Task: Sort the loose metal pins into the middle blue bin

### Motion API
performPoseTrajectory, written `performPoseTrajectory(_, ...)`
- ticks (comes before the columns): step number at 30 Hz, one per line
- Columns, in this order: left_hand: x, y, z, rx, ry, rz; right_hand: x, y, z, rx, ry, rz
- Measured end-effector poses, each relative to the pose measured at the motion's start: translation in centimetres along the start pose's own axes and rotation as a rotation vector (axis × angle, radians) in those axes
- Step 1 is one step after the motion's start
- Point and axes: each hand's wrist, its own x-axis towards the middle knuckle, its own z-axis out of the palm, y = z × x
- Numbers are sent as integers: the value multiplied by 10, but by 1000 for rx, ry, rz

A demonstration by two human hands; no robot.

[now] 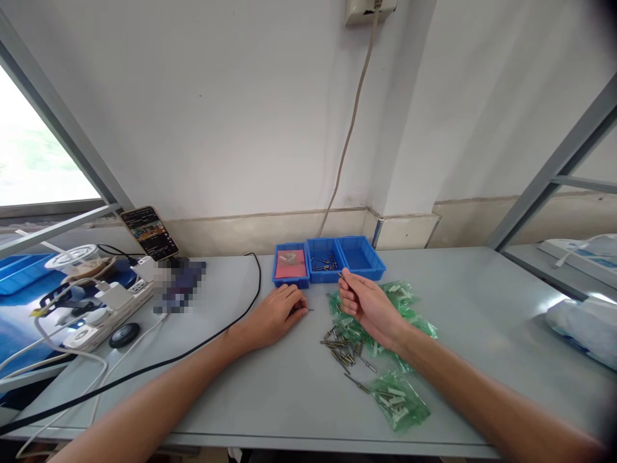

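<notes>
My right hand [369, 310] is raised over the green bags with thumb and forefinger pinched on a small metal pin [340, 275], near the front of the blue bins. My left hand [277, 315] rests on the table with its fingers curled; a thin metal tip [310, 310] pokes out past the thumb, the rest covered by the fingers. Between my arms lies a loose heap of metal pins [343, 352], some brassy, some grey. Green plastic bags [400, 405] with similar pieces inside lie beside and under my right hand.
Behind my hands stand a blue bin with a pink sheet [290, 265], a blue two-part tray [360, 256] with pins in its left compartment. At left are a black cable [212, 344], a power strip [103, 321], a phone [150, 233] and a lidded cup [80, 260].
</notes>
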Motion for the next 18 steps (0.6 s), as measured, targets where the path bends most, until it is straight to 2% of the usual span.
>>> performPoseTrajectory(6, -1, -1, 0, 7, 6, 14, 1, 1, 1, -179, 73, -123)
performPoseTrajectory(11, -1, 1, -1, 6, 1, 10, 2, 4, -2, -445, 94, -214)
performPoseTrajectory(15, -1, 1, -1, 6, 6, 5, 1, 7, -3, -663, 106, -409)
performPoseTrajectory(18, -1, 0, 0, 7, 13, 3, -2, 7, -2, -725, 90, -500)
